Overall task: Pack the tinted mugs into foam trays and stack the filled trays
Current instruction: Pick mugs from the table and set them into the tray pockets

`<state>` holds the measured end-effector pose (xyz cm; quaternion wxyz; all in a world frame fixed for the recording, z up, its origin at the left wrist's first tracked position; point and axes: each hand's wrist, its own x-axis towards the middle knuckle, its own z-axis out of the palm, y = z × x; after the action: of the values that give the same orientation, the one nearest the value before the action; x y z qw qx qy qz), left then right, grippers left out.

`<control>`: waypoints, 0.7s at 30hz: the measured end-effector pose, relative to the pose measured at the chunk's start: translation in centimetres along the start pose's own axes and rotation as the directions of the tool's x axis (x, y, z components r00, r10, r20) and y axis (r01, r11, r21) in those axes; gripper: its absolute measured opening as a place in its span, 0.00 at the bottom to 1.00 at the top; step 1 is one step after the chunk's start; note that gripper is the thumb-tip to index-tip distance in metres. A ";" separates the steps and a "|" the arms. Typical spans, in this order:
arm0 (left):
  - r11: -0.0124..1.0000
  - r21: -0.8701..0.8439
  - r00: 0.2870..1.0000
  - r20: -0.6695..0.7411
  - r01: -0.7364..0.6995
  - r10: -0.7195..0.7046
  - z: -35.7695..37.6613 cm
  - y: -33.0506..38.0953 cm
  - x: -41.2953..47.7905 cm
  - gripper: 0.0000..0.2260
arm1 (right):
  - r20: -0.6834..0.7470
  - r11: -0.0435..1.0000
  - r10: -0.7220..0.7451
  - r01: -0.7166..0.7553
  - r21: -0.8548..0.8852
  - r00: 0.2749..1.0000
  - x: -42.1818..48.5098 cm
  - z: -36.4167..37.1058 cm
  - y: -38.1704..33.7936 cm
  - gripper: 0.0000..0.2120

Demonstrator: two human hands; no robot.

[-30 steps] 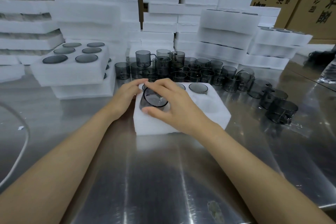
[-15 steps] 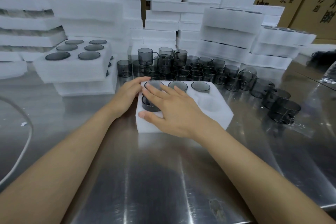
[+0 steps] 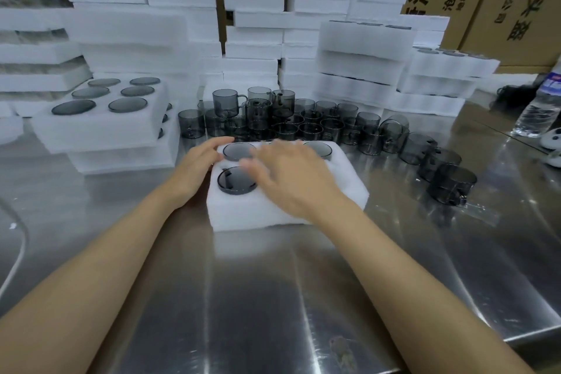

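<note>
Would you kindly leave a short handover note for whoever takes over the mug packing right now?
Left hand rests open against the left edge of the foam tray. Right hand hovers open over the tray, blurred, holding nothing.
Done: near-left mug, far-left mug and far-right mug are seated; other pockets are hidden by the right hand.
Left: fill any empty pockets from the loose mugs behind the tray, then stack it, probably on the filled trays at left.
</note>
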<state>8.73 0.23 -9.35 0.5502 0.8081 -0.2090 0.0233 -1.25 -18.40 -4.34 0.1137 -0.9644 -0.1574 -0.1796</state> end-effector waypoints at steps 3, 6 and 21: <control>1.000 -0.006 1.000 0.007 0.012 -0.012 0.0 -0.2 0.0 0.19 | -0.148 0.912 0.344 -0.367 -0.184 0.927 0.1 -1.8 5.9 0.22; 1.000 -0.009 1.000 -0.007 0.006 -0.006 0.0 -0.4 0.1 0.19 | -0.147 0.614 0.752 -0.764 -0.197 0.642 -1.4 -4.2 12.0 0.26; 1.000 0.003 1.000 -0.002 0.015 -0.015 -0.3 -0.4 0.2 0.18 | 0.120 0.439 0.898 -0.843 -0.312 0.423 -2.2 -4.2 13.2 0.22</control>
<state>9.10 0.54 -9.59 0.5492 0.8105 -0.2025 0.0203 0.07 -32.33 -3.53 0.0686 -0.9252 0.3726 0.0227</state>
